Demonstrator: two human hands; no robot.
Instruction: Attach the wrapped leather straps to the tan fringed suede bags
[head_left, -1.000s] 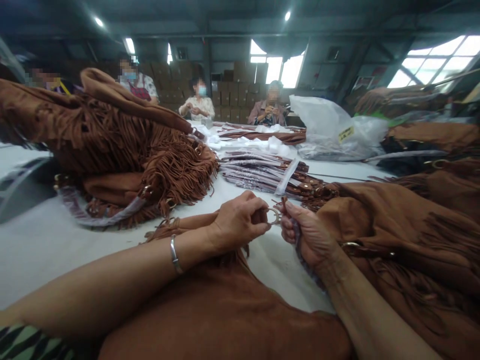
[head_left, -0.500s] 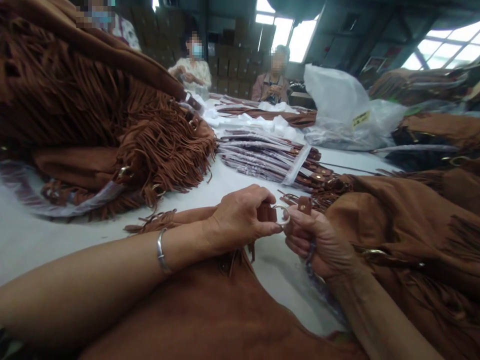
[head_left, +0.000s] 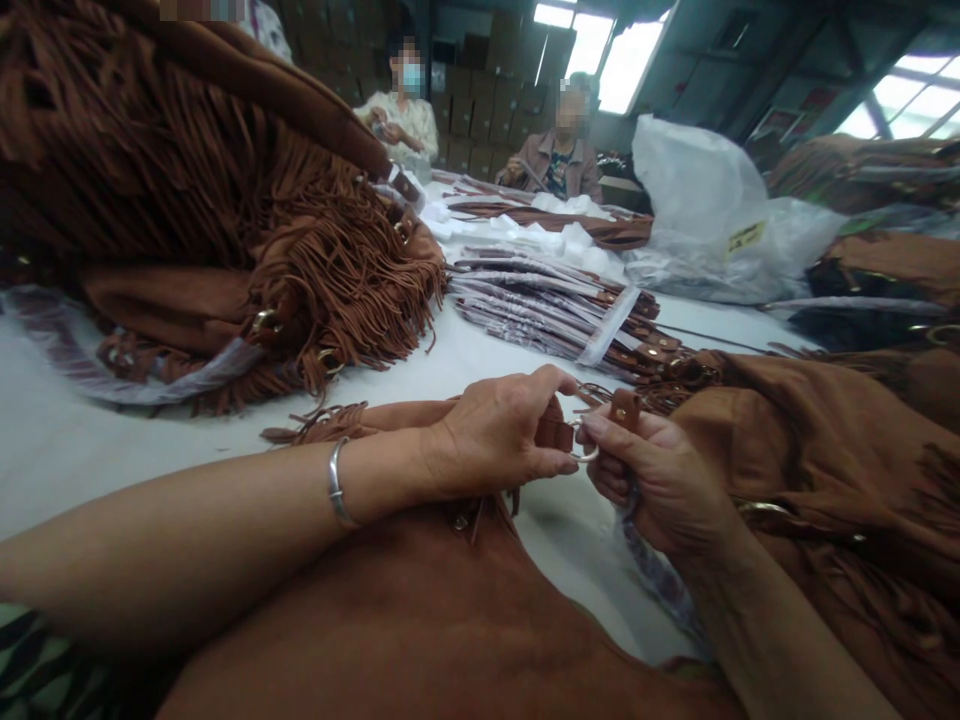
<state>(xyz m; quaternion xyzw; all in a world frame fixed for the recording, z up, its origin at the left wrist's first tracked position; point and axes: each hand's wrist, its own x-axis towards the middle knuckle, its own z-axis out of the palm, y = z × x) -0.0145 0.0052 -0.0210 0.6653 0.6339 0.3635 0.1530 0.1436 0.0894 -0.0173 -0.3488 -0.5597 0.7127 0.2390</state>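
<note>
My left hand (head_left: 502, 432) pinches a metal ring (head_left: 583, 452) on a tab of the brown suede bag (head_left: 420, 610) that lies across my lap and the table edge. A silver bangle sits on that wrist. My right hand (head_left: 660, 480) is closed on a brown strap end (head_left: 624, 408) with a rivet, held against the ring; the wrapped strap trails down under my palm. Both hands meet just above the white table (head_left: 90, 450).
A heap of fringed brown bags (head_left: 210, 220) fills the left. More brown bags (head_left: 832, 440) lie at the right. A bundle of wrapped straps (head_left: 555, 315) lies ahead, a white plastic bag (head_left: 712, 220) behind it. Two people sit at the far end.
The view has tilted down and closer. My right hand has brought the strap end up to the ring that my left hand holds; the hands sit slightly further right.
</note>
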